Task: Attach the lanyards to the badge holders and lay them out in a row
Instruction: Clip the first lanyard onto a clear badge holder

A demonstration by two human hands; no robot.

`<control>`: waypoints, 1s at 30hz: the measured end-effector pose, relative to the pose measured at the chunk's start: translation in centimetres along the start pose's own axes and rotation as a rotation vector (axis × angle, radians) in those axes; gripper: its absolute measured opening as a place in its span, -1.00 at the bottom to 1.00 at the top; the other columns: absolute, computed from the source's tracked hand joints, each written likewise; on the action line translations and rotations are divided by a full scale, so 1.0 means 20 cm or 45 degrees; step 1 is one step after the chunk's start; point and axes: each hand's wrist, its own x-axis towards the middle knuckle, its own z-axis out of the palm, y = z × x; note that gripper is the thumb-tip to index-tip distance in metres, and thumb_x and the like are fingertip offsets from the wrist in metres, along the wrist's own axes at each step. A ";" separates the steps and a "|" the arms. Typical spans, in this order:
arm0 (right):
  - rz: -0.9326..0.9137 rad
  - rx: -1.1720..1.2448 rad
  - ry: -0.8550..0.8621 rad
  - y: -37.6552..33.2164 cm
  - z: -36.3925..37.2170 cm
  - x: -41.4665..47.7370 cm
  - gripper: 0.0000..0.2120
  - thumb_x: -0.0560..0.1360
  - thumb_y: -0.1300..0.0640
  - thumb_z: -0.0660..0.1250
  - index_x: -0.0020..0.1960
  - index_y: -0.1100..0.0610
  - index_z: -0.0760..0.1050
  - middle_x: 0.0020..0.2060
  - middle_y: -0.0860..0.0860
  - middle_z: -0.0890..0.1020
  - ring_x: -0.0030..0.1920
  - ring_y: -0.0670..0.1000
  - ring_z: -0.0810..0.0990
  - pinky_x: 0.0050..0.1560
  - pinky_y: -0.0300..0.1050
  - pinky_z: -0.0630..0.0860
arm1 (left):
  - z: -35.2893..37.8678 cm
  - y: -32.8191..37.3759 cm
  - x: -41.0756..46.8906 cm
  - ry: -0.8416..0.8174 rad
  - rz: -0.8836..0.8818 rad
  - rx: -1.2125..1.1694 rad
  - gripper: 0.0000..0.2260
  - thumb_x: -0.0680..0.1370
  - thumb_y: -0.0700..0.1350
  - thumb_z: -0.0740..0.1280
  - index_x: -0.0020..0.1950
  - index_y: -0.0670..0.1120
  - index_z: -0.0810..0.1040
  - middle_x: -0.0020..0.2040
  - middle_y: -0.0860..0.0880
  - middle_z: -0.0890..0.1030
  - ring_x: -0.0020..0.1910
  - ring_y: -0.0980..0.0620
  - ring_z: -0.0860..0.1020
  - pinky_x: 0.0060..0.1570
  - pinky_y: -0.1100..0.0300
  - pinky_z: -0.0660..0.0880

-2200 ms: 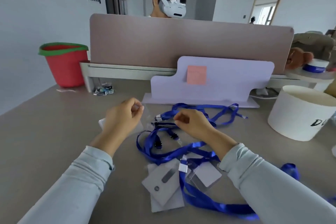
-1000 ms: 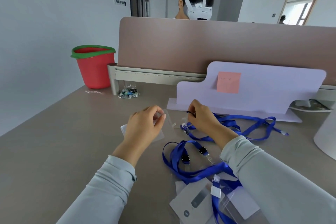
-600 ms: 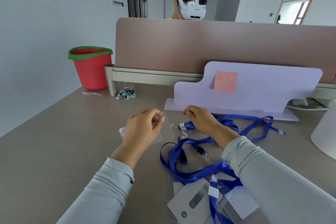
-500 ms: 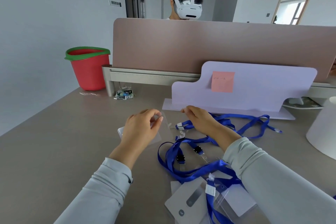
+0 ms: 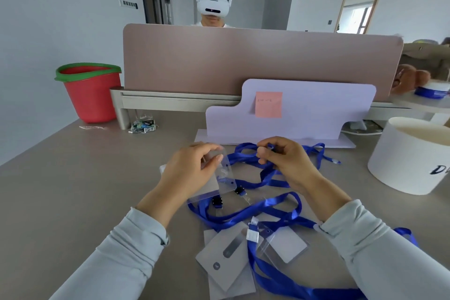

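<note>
Left hand (image 5: 192, 173): grip is clamping a clear badge holder (image 5: 225, 178) above the tabletop (image 5: 85, 190). Right hand (image 5: 285, 163): grip is pinching a blue lanyard (image 5: 243, 156) just beside it. Risk: the strap is running into the tangled pile (image 5: 243, 217), so pulling may be dragging the loose holders (image 5: 285, 248) askew.

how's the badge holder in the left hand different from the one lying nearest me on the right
The held badge holder is lifted and tilted, pinched by the left hand; the lying badge holder rests flat on the table. The held one looks see-through; the lying one shows a white card. Both are clear plastic sleeves.
</note>
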 end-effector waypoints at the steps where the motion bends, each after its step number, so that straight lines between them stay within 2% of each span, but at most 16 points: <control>1: -0.009 0.004 0.055 0.01 -0.02 -0.01 -0.90 0.45 0.22 0.38 -0.13 0.03 0.57 -0.34 -0.04 0.64 -0.38 -0.17 0.58 -0.25 -0.33 0.54 | 0.01 0.01 0.00 -0.010 0.012 -0.017 -0.76 0.54 -0.01 0.27 0.19 0.03 0.54 -0.14 0.13 0.52 -0.24 0.22 0.47 -0.26 0.47 0.36; 4: 0.009 0.005 0.131 0.05 -0.03 -0.04 -0.89 0.43 0.21 0.40 -0.15 0.00 0.58 -0.30 -0.03 0.64 -0.42 -0.19 0.54 -0.27 -0.34 0.54 | 0.05 0.04 -0.02 -0.032 0.026 -0.077 -0.77 0.53 -0.02 0.28 0.17 0.03 0.55 -0.11 0.05 0.61 -0.18 0.14 0.52 -0.16 0.30 0.47; 7: 0.027 0.054 0.113 0.10 0.03 -0.07 -0.83 0.43 0.26 0.39 -0.15 -0.01 0.59 -0.28 -0.02 0.66 -0.29 -0.13 0.61 -0.16 -0.34 0.56 | 0.10 0.04 -0.03 -0.047 0.044 -0.102 -0.76 0.53 -0.03 0.29 0.19 0.03 0.55 -0.15 0.04 0.58 -0.21 0.13 0.52 -0.14 0.22 0.52; 8: 0.021 0.047 0.096 0.12 0.05 -0.08 -0.82 0.43 0.28 0.39 -0.16 -0.01 0.60 -0.29 -0.03 0.66 -0.27 -0.12 0.62 -0.13 -0.34 0.56 | 0.11 0.03 -0.03 -0.052 0.053 -0.097 -0.74 0.53 -0.04 0.29 0.22 0.03 0.53 -0.16 0.06 0.55 -0.22 0.13 0.52 -0.15 0.22 0.52; 11: -0.034 -0.042 0.023 0.13 0.10 -0.10 -0.78 0.43 0.31 0.39 -0.18 -0.02 0.59 -0.28 -0.05 0.67 -0.26 -0.13 0.65 -0.14 -0.35 0.56 | 0.13 0.02 -0.03 -0.102 0.079 -0.078 -0.63 0.53 -0.04 0.30 0.33 0.02 0.43 -0.21 0.15 0.44 -0.25 0.16 0.47 -0.23 0.38 0.43; 14: -0.139 -0.140 -0.024 0.12 0.11 -0.11 -0.77 0.41 0.30 0.41 -0.18 -0.04 0.59 -0.21 -0.05 0.68 -0.17 -0.05 0.65 -0.04 -0.27 0.58 | 0.14 0.02 -0.04 -0.168 0.123 -0.052 -0.45 0.48 -0.01 0.37 0.43 -0.01 0.30 -0.17 0.11 0.41 -0.16 0.09 0.48 -0.09 0.24 0.47; 18: -0.255 -0.288 -0.074 0.12 0.11 -0.12 -0.75 0.40 0.29 0.41 -0.17 -0.07 0.59 -0.20 -0.17 0.65 -0.13 -0.15 0.62 -0.03 -0.38 0.53 | 0.13 0.03 -0.04 -0.219 0.124 0.013 -0.30 0.41 0.07 0.42 0.46 -0.02 0.20 -0.11 0.09 0.38 -0.06 0.07 0.46 0.02 0.19 0.43; 23: -0.299 -0.358 -0.094 0.11 0.12 -0.13 -0.67 0.40 0.32 0.40 -0.19 -0.14 0.55 -0.23 -0.21 0.63 -0.21 -0.19 0.60 -0.11 -0.39 0.52 | 0.12 0.03 -0.04 -0.246 0.168 0.069 -0.24 0.37 0.16 0.42 0.46 -0.05 0.20 -0.10 0.10 0.37 -0.07 0.11 0.44 0.03 0.19 0.39; 30: -0.239 -0.279 -0.111 0.10 0.11 -0.13 -0.76 0.39 0.29 0.44 -0.20 -0.07 0.57 -0.23 -0.10 0.67 -0.23 -0.10 0.63 -0.09 -0.28 0.58 | 0.11 0.02 -0.04 -0.249 0.191 0.089 -0.26 0.39 0.12 0.41 0.47 -0.03 0.17 -0.06 0.09 0.39 -0.04 0.10 0.44 0.07 0.21 0.34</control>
